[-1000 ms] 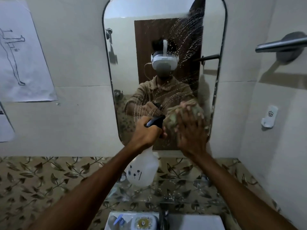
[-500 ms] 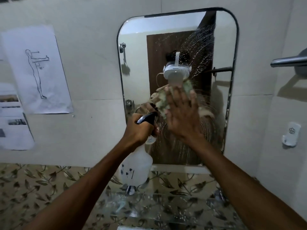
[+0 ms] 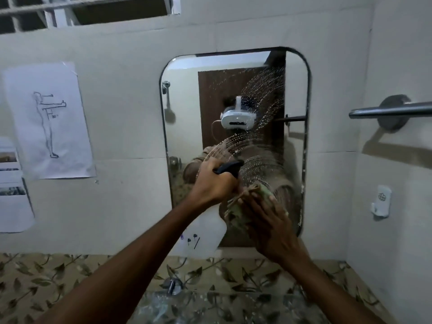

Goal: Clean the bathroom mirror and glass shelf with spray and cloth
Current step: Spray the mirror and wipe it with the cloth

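In the middle of the frame hangs the mirror [image 3: 233,94], a tall glass with rounded corners on the pale tiled wall, and arcs of small spray drops cover its upper right and centre part. The left hand [image 3: 216,183] is closed around the neck of the spray bottle [image 3: 201,237], with the fingers at its black trigger head; the white translucent body of the bottle hangs down below the hand, in front of the lower left corner of the mirror. Just to the right of it, the right hand [image 3: 268,223] presses flat a crumpled greenish cloth [image 3: 240,206] against the lower part of the mirror, the fingers spread over the cloth. The two hands are close beside each other, nearly touching. At the bottom of the frame the glass shelf [image 3: 210,305] shows as a transparent plate in front of the leaf-pattern tiles. At the left of the frame a paper with a drawn figure [image 3: 50,122] is stuck on the wall. At the right edge a metal bar [image 3: 388,111] sticks out of the side wall, and below it a small white holder [image 3: 381,202] is fixed.
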